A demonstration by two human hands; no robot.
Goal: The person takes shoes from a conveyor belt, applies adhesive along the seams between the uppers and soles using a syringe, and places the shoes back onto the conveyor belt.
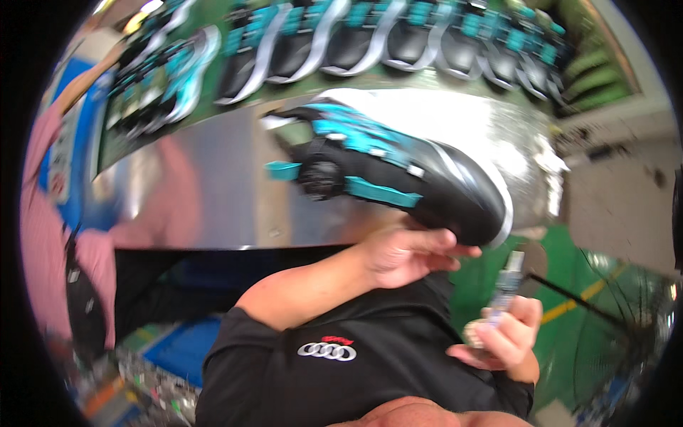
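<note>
My left hand (409, 255) grips the underside of a black and teal sports shoe (398, 174) with a silver toe edge, holding it tilted above a shiny metal table (213, 192). My right hand (501, 334) is lower and to the right, closed around a small slim bottle-like tool (506, 285) that points up toward the shoe's toe without touching it. The black sleeve and chest of a shirt (341, 363) fill the lower middle. The picture is blurred by motion.
Several matching black, silver and teal shoes (370, 43) stand in a row on a green belt behind the table. A person in a pink top (50, 235) stands at the left. Green floor with a yellow line (576, 299) lies at the right.
</note>
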